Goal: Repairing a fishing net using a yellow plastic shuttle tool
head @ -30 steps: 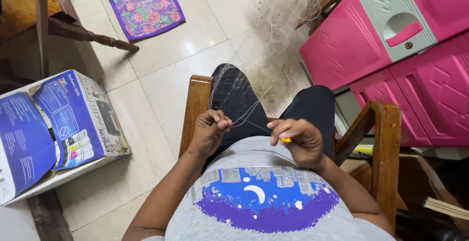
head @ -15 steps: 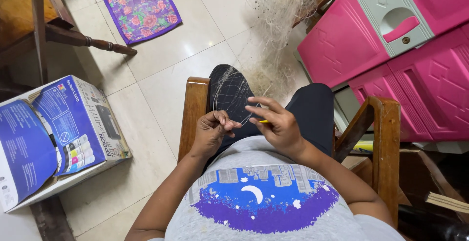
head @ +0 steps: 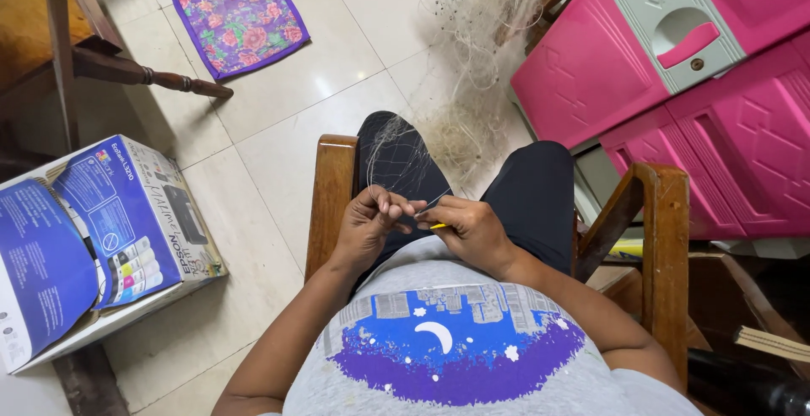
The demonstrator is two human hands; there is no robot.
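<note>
Right now the left hand (head: 369, 224) pinches fine net mesh (head: 405, 159) rising just above it; the right hand (head: 474, 232), touching it, grips a yellow needle (head: 438, 226) (mostly hidden). Loose strands could snag fingers or slip free.

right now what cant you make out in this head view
- Yellow tool: only a tip shows; the right hand covers the rest.
- Fishing net: strands at the left hand are too fine to trace; its top is cut off by the frame's upper edge.
- Printer box: left end cut off by the frame edge.
- Pink plastic cabinet: contents hidden behind closed fronts.
</note>
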